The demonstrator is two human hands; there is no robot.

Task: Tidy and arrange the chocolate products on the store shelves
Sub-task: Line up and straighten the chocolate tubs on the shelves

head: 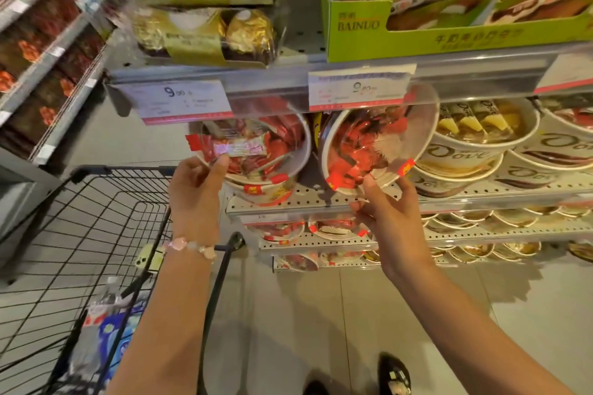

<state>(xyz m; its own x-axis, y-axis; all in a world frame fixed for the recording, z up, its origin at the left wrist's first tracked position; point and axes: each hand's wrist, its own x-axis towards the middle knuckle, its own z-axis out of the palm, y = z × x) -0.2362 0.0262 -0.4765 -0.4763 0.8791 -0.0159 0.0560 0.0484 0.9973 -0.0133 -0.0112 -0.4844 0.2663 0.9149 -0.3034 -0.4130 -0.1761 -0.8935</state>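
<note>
Two round tubs of red-wrapped chocolates with clear lids stand tilted on a perforated shelf (308, 200). My left hand (195, 189) pinches the lower rim of the left tub (256, 147), which sits on another tub. My right hand (388, 212) grips the bottom rim of the right tub (369, 144), tipped so its lid faces me. To the right lie stacked cream and gold Dove tubs (475, 144). On the shelf above are gold-foil chocolate packs (205, 32) and a green Bainuo display box (449, 9).
A black wire shopping cart (96, 234) stands at my left with a bottle, packets and a phone inside. Lower shelves (449, 234) hold more tubs. Price tags (183, 99) hang on the upper shelf rail. Dark red boxes (41, 42) fill the far-left shelving.
</note>
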